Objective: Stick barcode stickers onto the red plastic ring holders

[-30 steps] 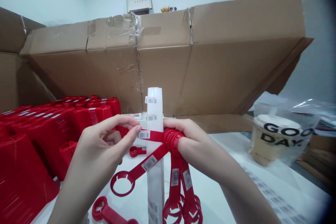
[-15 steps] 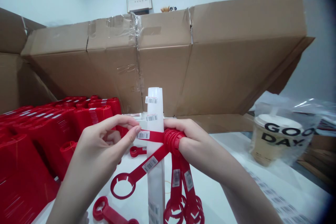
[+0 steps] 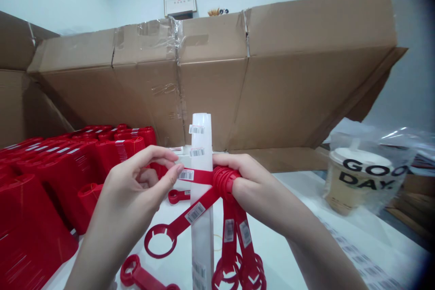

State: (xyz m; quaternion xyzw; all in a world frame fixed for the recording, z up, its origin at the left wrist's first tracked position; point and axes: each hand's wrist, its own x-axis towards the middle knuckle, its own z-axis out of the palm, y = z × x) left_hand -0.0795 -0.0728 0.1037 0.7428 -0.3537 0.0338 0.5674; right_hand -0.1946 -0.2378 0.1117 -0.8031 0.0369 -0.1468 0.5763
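Observation:
My right hand (image 3: 253, 181) is closed around the stacked small ends of several red plastic ring-ended tools (image 3: 227, 181). Their larger notched rings hang below, and barcode labels show on the handles. One labelled tool (image 3: 188, 215) slants out to the lower left. Another labelled handle (image 3: 203, 177) reaches level toward my left hand (image 3: 132, 199), whose thumb and forefinger are nearly together at its barcode label (image 3: 186, 174). The thumb tip meets the label's left edge; the other fingers curl behind, partly hidden. A white strip (image 3: 201, 199) with barcode labels stands upright behind the tools.
Bundled red tools (image 3: 64, 172) fill the left side. Loose red tools (image 3: 149, 276) lie on the white table (image 3: 282, 253). A bagged cup (image 3: 353, 181) and a sheet of labels (image 3: 360, 258) are at right. Large cardboard (image 3: 210, 90) spans the back.
Both hands stay almost in place. My left thumb and forefinger have shifted very slightly at the label, and the hanging red tools have moved a touch to the right.

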